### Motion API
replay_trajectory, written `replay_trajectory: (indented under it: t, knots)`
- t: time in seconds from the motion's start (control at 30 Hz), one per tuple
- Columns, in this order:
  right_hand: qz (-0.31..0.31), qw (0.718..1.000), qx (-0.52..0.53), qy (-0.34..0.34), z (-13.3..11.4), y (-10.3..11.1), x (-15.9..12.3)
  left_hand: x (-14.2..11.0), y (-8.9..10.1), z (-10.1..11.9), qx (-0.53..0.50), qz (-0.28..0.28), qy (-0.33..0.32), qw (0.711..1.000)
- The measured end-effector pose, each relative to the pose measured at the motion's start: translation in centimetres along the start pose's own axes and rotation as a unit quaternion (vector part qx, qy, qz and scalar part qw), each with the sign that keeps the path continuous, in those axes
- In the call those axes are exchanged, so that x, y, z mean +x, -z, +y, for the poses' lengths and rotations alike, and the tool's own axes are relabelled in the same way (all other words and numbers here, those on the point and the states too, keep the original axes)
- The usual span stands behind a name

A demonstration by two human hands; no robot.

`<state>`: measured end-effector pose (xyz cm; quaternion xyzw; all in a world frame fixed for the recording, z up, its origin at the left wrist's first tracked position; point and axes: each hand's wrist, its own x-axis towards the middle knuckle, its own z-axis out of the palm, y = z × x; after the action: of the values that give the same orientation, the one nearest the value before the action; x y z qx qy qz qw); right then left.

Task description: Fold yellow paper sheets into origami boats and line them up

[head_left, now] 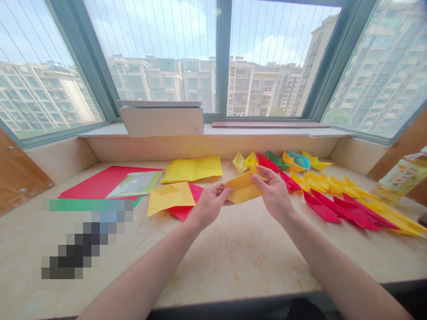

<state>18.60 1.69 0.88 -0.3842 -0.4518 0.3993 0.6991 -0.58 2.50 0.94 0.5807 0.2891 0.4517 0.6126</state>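
Note:
A folded piece of yellow paper (pixel 244 188) is held up above the counter between my two hands. My left hand (pixel 212 202) pinches its left end, thumb on top. At the other end, my right hand (pixel 272 190) grips the paper between thumb and fingers. Just left of my left hand lie a loose yellow sheet (pixel 170 198) and a red sheet (pixel 182 213) partly under it. Beyond my right hand sit several folded paper boats, among them a green one (pixel 277 161), a light blue one (pixel 298 160) and red ones (pixel 356 213).
Yellow sheets (pixel 193 169) lie near the back wall. Red sheets (pixel 96 183) with a clear packet (pixel 135 184) lie at left. A white box (pixel 162 121) rests on the window sill. A bottle (pixel 403 175) stands at far right. The front-left patch is pixelated.

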Motion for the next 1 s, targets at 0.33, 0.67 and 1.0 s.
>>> replay_trajectory:
  t: [0.33,0.67,1.0]
  knots:
    - [0.057,0.998,0.028,0.027,0.2,0.2,0.0,-0.1,-0.2,0.4,0.014,0.018,-0.031,0.999]
    - [-0.178,0.973,-0.139,-0.056,0.0,1.1,0.3,0.3,1.1,-0.1,0.260,0.077,-0.146,0.951]
    - [-0.268,0.853,-0.387,0.226,2.2,0.6,-0.9,0.4,2.9,-0.3,0.687,-0.078,-0.240,0.682]
